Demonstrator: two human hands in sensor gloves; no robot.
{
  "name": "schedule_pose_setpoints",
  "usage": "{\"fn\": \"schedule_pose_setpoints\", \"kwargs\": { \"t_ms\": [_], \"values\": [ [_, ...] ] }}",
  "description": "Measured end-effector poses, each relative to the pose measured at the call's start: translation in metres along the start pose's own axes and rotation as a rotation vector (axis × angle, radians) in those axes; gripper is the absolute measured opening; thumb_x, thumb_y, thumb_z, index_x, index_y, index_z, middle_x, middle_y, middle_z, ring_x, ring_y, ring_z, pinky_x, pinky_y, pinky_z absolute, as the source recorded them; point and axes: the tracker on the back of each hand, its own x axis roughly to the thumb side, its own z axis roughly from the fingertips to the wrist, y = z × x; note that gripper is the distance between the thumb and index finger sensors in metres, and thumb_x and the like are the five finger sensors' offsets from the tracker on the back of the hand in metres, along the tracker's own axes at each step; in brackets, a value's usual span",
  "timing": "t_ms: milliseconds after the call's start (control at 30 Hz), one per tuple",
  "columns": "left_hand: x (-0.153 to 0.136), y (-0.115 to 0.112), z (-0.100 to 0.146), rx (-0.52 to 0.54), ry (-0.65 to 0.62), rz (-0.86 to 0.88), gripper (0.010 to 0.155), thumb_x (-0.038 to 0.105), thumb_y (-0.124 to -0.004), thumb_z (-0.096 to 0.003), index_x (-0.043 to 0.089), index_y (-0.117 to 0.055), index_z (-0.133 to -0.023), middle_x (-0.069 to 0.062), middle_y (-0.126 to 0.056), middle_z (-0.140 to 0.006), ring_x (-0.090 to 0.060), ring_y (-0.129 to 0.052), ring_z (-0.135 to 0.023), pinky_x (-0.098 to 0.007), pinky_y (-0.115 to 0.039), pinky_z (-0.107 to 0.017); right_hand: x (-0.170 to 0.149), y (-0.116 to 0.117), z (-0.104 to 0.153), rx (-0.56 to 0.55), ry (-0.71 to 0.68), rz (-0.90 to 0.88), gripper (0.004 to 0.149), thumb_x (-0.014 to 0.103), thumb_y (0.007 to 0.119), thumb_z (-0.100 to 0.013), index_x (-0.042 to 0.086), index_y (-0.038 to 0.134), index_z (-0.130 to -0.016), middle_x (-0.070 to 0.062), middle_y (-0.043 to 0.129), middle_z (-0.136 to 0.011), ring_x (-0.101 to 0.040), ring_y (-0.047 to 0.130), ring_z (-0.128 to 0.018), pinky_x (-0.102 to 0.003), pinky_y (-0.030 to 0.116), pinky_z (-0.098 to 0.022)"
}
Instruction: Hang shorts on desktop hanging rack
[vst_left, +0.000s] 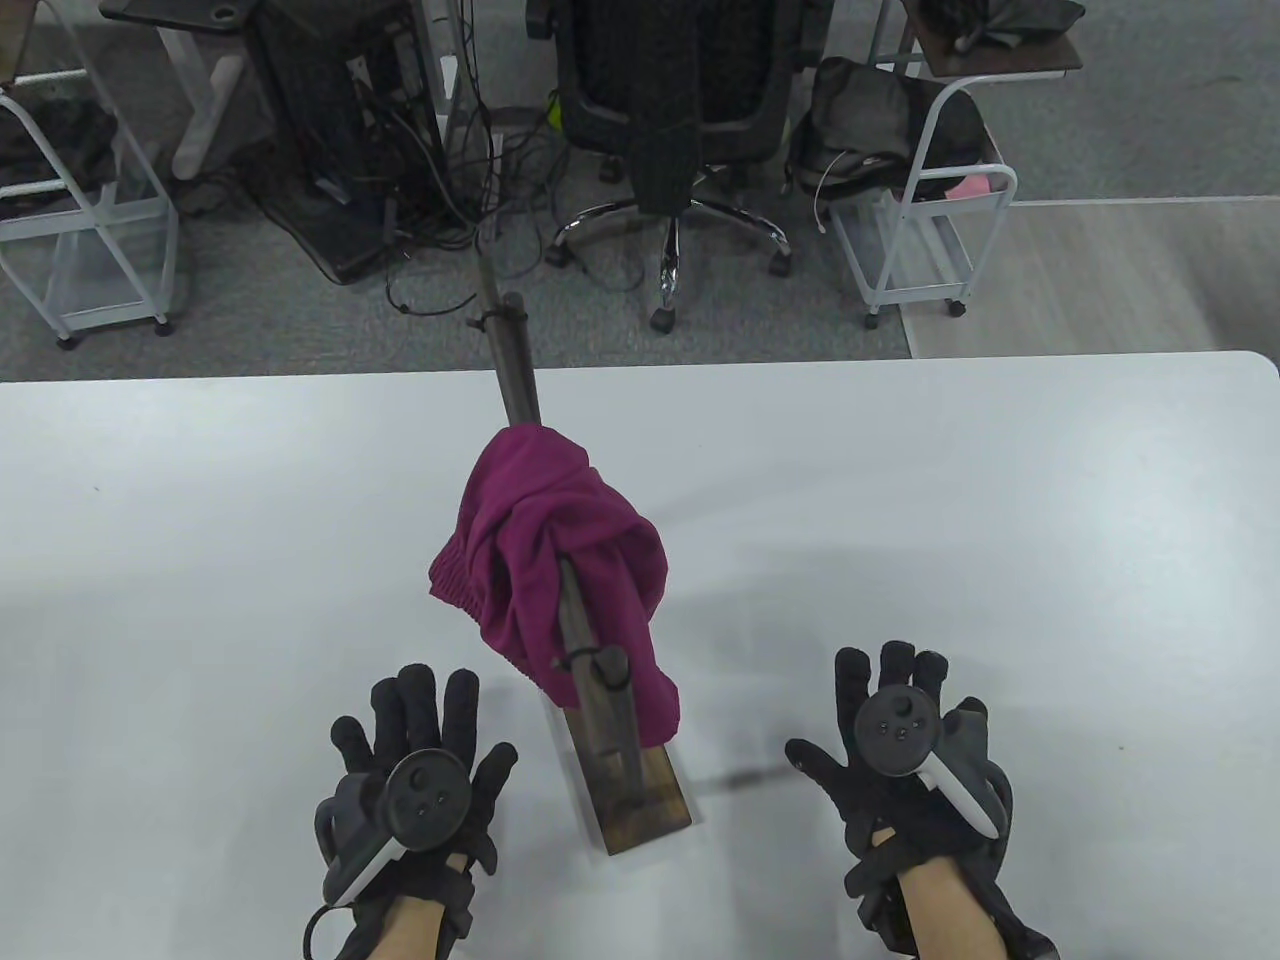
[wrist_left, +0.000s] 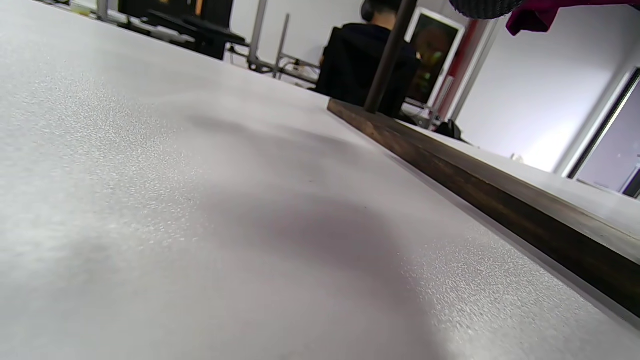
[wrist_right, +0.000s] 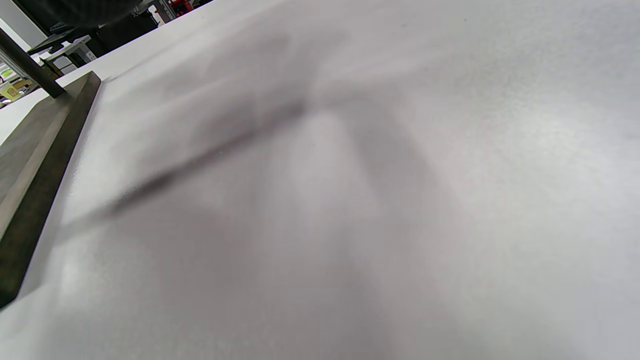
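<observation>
Magenta shorts (vst_left: 545, 560) hang bunched over the top bar of the dark wooden desktop rack (vst_left: 640, 790) in the middle of the white table (vst_left: 200, 550). A corner of the shorts (wrist_left: 530, 15) shows in the left wrist view above the rack's base (wrist_left: 480, 175). My left hand (vst_left: 420, 740) rests flat on the table left of the rack base, fingers spread, holding nothing. My right hand (vst_left: 890, 720) rests flat on the table right of the base, fingers spread, holding nothing. The rack base (wrist_right: 35, 165) shows at the left of the right wrist view.
Beyond the table's far edge stand an office chair (vst_left: 690, 120), white wire carts (vst_left: 920, 220) and a tangle of cables (vst_left: 420, 200) on the floor. Bare table lies to both sides of the rack.
</observation>
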Motion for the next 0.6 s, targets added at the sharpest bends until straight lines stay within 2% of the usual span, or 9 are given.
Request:
{"fn": "schedule_pose_setpoints", "kwargs": {
  "t_ms": [600],
  "values": [
    [-0.0007, -0.0008, -0.0001, -0.008, 0.003, 0.010, 0.077, 0.056, -0.052, -0.0605, 0.015, -0.020, -0.118, -0.028, -0.005, -0.117, -0.057, -0.011, -0.109, -0.080, 0.000, -0.065, 0.0033, 0.0008, -0.0002, 0.007, 0.002, 0.022, 0.087, 0.070, 0.056, -0.052, 0.045, -0.016, -0.094, 0.004, -0.037, -0.100, -0.025, -0.040, -0.094, -0.063, -0.027, -0.060]
  ]
}}
